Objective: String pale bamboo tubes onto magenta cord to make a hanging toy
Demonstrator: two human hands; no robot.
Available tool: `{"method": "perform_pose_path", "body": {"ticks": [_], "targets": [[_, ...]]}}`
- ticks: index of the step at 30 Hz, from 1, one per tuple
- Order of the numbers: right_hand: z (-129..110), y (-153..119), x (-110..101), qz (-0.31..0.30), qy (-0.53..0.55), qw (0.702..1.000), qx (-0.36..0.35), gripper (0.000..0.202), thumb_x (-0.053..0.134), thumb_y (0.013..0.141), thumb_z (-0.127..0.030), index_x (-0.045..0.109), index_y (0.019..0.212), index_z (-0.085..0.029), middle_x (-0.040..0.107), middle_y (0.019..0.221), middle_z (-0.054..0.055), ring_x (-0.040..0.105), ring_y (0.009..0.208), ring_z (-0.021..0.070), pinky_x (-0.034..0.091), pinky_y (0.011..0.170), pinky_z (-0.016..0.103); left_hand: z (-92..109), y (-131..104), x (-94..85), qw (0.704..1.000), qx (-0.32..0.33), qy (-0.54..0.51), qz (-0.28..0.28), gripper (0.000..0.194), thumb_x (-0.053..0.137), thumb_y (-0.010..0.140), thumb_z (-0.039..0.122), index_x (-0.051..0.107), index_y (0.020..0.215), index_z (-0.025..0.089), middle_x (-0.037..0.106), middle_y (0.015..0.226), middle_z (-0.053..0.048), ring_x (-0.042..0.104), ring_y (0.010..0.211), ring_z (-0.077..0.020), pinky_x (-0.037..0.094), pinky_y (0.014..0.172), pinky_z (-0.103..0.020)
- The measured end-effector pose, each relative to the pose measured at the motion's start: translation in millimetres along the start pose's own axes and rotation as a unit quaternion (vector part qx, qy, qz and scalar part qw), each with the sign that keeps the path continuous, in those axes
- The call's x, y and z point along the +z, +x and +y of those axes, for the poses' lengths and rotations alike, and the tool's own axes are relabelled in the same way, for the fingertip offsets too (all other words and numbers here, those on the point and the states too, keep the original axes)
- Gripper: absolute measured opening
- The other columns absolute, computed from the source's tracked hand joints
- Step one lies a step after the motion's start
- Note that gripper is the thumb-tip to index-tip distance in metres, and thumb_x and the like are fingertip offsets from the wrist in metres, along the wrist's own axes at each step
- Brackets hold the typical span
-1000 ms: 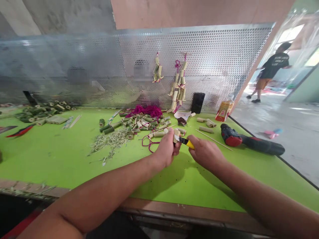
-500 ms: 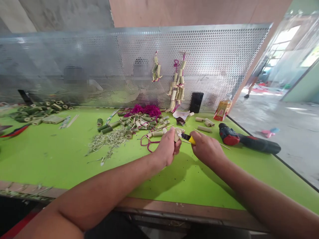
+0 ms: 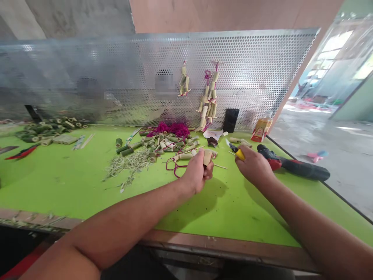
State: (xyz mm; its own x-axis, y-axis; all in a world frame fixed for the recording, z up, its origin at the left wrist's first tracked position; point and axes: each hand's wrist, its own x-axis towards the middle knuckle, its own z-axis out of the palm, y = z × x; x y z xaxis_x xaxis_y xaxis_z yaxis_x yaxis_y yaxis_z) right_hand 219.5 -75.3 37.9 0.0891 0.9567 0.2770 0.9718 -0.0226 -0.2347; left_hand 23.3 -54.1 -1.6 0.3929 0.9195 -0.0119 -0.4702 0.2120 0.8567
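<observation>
My left hand (image 3: 198, 173) is closed on a small pale bamboo piece (image 3: 207, 157) above the green tabletop (image 3: 192, 214). To its right, my right hand (image 3: 255, 165) grips a yellow-handled knife (image 3: 240, 154), its blade pointing up and left, apart from the piece. Just behind my left hand lie pale bamboo tubes (image 3: 185, 156) threaded on purple cord, with a loop of the cord (image 3: 175, 170) to the left. A thin stick (image 3: 220, 167) lies between my hands.
Cut bamboo pieces (image 3: 164, 144), shavings (image 3: 128, 165) and purple cord (image 3: 171, 129) lie behind and left. A power drill (image 3: 305, 169), a bottle (image 3: 261, 127) and a phone (image 3: 230, 120) stand or lie right. Bamboo figures (image 3: 214, 93) hang on the perforated metal panel (image 3: 247, 58).
My right hand has moved right with the knife, and the blade has come away from the bamboo piece. My left hand keeps its hold, almost unmoved.
</observation>
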Motion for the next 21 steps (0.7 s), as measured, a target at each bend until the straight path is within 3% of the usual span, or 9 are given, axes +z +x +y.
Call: {"method": "perform_pose_path", "body": {"ticks": [7, 11, 16, 21], "targets": [[-21.5, -20.2, 10.4, -0.015, -0.031, 0.991, -0.133, 0.032, 0.047, 0.087, -0.024, 0.064, 0.113, -0.023, 0.074, 0.086, 0.006, 0.062, 0.069, 0.021, 0.027, 0.058, 0.029, 0.2, -3.0, 7.1, 1.0, 0.003, -0.007, 0.004, 0.043, 0.042, 0.098, 0.059, 0.048, 0.082, 0.019, 0.042, 0.055, 0.006, 0.028, 0.042, -0.0065, 0.025, 0.042, -0.019], [-25.9, -23.1, 9.4, -0.027, -0.076, 0.985, -0.151, 0.025, 0.047, 0.086, -0.021, 0.064, 0.104, -0.023, 0.075, 0.087, 0.005, 0.063, 0.066, 0.0196, 0.022, 0.055, 0.03, -0.5, -2.2, 9.7, 1.0, 0.001, -0.004, 0.016, 0.04, 0.04, 0.099, 0.057, 0.051, 0.089, 0.02, 0.04, 0.053, 0.007, 0.026, 0.04, -0.0066, 0.023, 0.04, -0.019], [-24.4, -17.2, 5.6, -0.012, -0.093, 0.988, -0.121, 0.024, 0.046, 0.087, -0.02, 0.063, 0.104, -0.023, 0.074, 0.093, 0.007, 0.067, 0.073, 0.0229, 0.024, 0.055, 0.031, 1.5, -3.6, 12.5, 1.0, -0.008, 0.029, 0.007, 0.041, 0.043, 0.097, 0.059, 0.047, 0.082, 0.021, 0.038, 0.051, 0.008, 0.024, 0.038, -0.0065, 0.021, 0.039, -0.02], [3.6, 5.0, -0.8, -0.008, -0.071, 0.997, 0.028, 0.034, 0.044, 0.088, -0.022, 0.062, 0.117, -0.02, 0.073, 0.093, 0.013, 0.067, 0.073, 0.0266, 0.03, 0.057, 0.031, 1.1, -13.8, 13.4, 0.997, -0.058, 0.055, -0.024, 0.046, 0.044, 0.095, 0.065, 0.052, 0.089, 0.02, 0.04, 0.053, 0.008, 0.025, 0.039, -0.006, 0.022, 0.038, -0.019]]}}
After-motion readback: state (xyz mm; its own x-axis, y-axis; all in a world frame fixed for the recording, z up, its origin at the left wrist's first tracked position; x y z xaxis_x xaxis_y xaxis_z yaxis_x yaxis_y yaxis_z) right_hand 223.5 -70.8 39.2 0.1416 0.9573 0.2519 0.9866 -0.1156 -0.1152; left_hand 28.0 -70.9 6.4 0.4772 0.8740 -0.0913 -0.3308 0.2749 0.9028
